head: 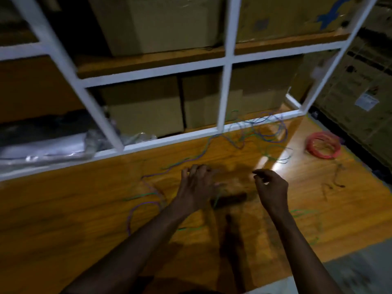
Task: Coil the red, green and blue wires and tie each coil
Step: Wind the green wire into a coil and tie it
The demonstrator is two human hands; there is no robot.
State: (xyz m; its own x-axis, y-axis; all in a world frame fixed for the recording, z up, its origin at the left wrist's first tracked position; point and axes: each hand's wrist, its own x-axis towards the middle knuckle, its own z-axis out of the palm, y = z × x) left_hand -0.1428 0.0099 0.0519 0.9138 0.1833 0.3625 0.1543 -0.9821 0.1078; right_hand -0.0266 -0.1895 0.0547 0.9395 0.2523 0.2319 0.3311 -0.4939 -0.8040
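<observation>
My left hand (196, 183) hovers over the middle of the table (63, 209), fingers spread and slightly curled, palm down. Whether it touches a wire, I cannot tell; the picture is blurred there. My right hand (270, 187) is just beside it, toward the right edge, with thumb and forefinger drawn close as if pinching. What lies between them, if anything, is too fine to make out.

The red wire (323, 145) lies coiled in a ring near the table's far right corner, well apart from both hands. The blue wire (273, 128) lies loose, in tangled loops at the far edge by the white frame (224, 81), and runs across the table toward the left hand, with more loops lying left of that hand. The green wire (269, 154) is loose too, tangled with the blue at the far edge; further green strands show below my right forearm near the right edge.

A dark, short object (231, 199) lies on the table between my wrists; I cannot identify it. Behind the frame stand cardboard boxes (148, 115).
</observation>
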